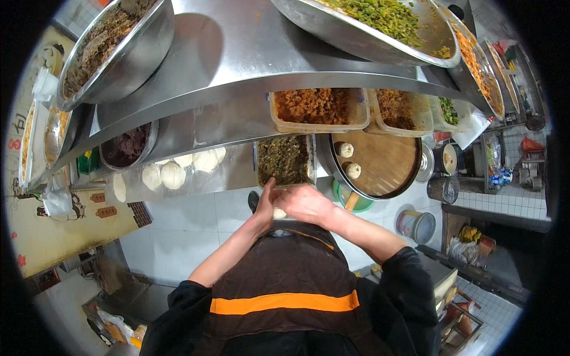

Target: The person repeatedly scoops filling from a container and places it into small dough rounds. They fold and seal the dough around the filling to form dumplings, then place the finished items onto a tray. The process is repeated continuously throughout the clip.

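Close to my body, a small white dough bun shows between my two hands, partly covered by the fingers. My left hand cups it from the left, thumb pointing up. Over its top, the fingers of my right hand are bunched together. Just beyond them stands a clear plastic tub of dark green chopped filling. To its right, two pleated buns, one farther back and one nearer, sit on the brown liner of a round steamer tray. Several flat dough rounds lie on the steel counter at left.
A raised steel shelf crosses in front, carrying a bowl of brown filling and a large bowl of chopped greens. Under it stand tubs of reddish filling and brown filling. A wooden handle juts out below the tray.
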Action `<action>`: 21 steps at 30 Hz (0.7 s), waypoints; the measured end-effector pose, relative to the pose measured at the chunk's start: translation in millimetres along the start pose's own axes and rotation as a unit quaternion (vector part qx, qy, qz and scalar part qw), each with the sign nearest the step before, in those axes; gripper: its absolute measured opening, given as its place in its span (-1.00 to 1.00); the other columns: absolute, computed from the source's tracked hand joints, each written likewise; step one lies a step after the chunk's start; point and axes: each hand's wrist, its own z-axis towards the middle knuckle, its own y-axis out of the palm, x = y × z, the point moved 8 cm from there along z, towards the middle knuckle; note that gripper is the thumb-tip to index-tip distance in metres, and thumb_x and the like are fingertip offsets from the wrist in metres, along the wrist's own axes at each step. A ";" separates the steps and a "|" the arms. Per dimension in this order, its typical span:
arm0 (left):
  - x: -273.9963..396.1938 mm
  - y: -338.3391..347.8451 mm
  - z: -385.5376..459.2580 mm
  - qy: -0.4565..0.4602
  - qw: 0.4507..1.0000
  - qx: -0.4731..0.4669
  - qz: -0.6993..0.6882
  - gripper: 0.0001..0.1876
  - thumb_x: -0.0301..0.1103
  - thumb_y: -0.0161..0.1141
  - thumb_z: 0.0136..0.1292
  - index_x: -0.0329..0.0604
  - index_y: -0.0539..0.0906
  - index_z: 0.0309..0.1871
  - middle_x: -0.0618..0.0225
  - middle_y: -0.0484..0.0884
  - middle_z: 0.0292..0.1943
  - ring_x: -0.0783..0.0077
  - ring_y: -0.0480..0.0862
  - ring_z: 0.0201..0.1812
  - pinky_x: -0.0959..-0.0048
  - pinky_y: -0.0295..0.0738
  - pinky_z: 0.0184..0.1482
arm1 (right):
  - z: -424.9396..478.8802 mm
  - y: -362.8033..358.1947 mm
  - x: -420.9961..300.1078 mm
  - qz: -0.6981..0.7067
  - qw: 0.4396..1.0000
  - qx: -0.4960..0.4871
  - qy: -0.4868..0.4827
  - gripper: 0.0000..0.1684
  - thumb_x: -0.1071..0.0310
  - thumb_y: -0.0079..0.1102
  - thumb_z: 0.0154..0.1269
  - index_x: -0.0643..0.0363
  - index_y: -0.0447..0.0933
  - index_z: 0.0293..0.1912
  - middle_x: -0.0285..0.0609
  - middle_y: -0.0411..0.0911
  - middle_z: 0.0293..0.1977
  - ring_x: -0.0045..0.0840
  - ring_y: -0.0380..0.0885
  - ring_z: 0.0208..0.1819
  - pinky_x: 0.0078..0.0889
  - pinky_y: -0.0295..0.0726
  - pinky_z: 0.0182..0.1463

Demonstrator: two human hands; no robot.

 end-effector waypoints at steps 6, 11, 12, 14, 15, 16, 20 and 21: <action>-32.3 -27.9 10.4 0.025 0.997 0.034 -0.058 -0.38 0.05 -0.23 0.66 -0.15 0.24 0.58 0.28 0.60 0.19 0.41 0.55 0.20 0.34 0.41 0.29 | 2.2 24.2 -8.5 0.010 0.999 -0.025 -0.025 -0.79 0.42 0.17 0.11 0.29 0.63 -0.23 -0.05 0.66 -0.34 -0.25 0.72 -0.23 -0.24 0.70 -0.17; -17.2 -12.6 -24.3 0.059 0.994 0.077 -0.046 -0.41 0.05 -0.25 0.66 -0.15 0.33 0.52 0.33 0.62 0.09 0.41 0.56 0.15 0.33 0.42 0.26 | 0.3 43.1 -6.4 0.024 0.998 -0.045 -0.026 -0.80 0.41 0.16 0.11 0.30 0.62 -0.26 -0.05 0.66 -0.35 -0.25 0.70 -0.29 -0.23 0.68 -0.23; -22.6 -17.7 -20.8 0.060 0.993 0.082 -0.058 -0.43 0.05 -0.24 0.66 -0.16 0.38 0.46 0.33 0.62 0.05 0.40 0.57 0.11 0.33 0.44 0.23 | 1.6 46.3 -8.1 0.023 0.998 -0.049 -0.025 -0.80 0.41 0.16 0.11 0.29 0.62 -0.26 -0.06 0.66 -0.35 -0.25 0.69 -0.30 -0.23 0.68 -0.24; -37.0 -32.7 -4.7 0.061 0.990 0.092 -0.083 -0.46 0.06 -0.23 0.65 -0.18 0.48 0.34 0.34 0.64 -0.04 0.40 0.61 0.03 0.33 0.49 0.16 | 2.1 49.4 -8.8 0.017 0.998 -0.048 -0.031 -0.81 0.40 0.16 0.11 0.28 0.62 -0.28 -0.06 0.65 -0.36 -0.26 0.68 -0.32 -0.23 0.67 -0.26; -38.0 -28.8 -5.5 0.032 0.992 0.062 -0.106 -0.46 0.10 -0.18 0.62 -0.19 0.52 0.25 0.33 0.66 -0.02 0.40 0.63 0.03 0.31 0.53 0.14 | 1.5 49.5 -9.0 0.012 0.998 -0.044 -0.037 -0.82 0.39 0.16 0.11 0.27 0.62 -0.29 -0.06 0.65 -0.36 -0.26 0.68 -0.33 -0.23 0.66 -0.26; -37.9 -26.3 -7.9 0.004 0.991 0.032 -0.129 -0.45 0.13 -0.14 0.59 -0.20 0.57 0.17 0.32 0.68 -0.01 0.40 0.66 0.03 0.29 0.56 0.13 | 1.1 49.3 -9.1 0.007 0.998 -0.039 -0.043 -0.82 0.39 0.16 0.12 0.27 0.62 -0.30 -0.06 0.65 -0.37 -0.26 0.67 -0.34 -0.23 0.66 -0.26; -36.5 -18.4 -16.6 0.017 0.993 0.068 -0.095 -0.49 0.08 -0.11 0.59 -0.19 0.52 0.22 0.31 0.66 -0.14 0.36 0.65 -0.15 0.34 0.58 -0.03 | -0.3 51.1 -6.2 0.010 0.999 -0.044 -0.025 -0.85 0.39 0.17 0.11 0.24 0.63 -0.35 -0.09 0.65 -0.39 -0.27 0.68 -0.33 -0.23 0.65 -0.24; -38.2 -20.2 -14.8 0.009 0.993 0.062 -0.104 -0.48 0.10 -0.12 0.59 -0.20 0.55 0.16 0.29 0.69 -0.12 0.35 0.68 -0.13 0.32 0.59 0.00 | 0.6 50.2 -6.1 0.010 0.999 -0.018 -0.024 -0.86 0.39 0.17 0.11 0.24 0.63 -0.36 -0.09 0.65 -0.40 -0.27 0.68 -0.33 -0.23 0.65 -0.24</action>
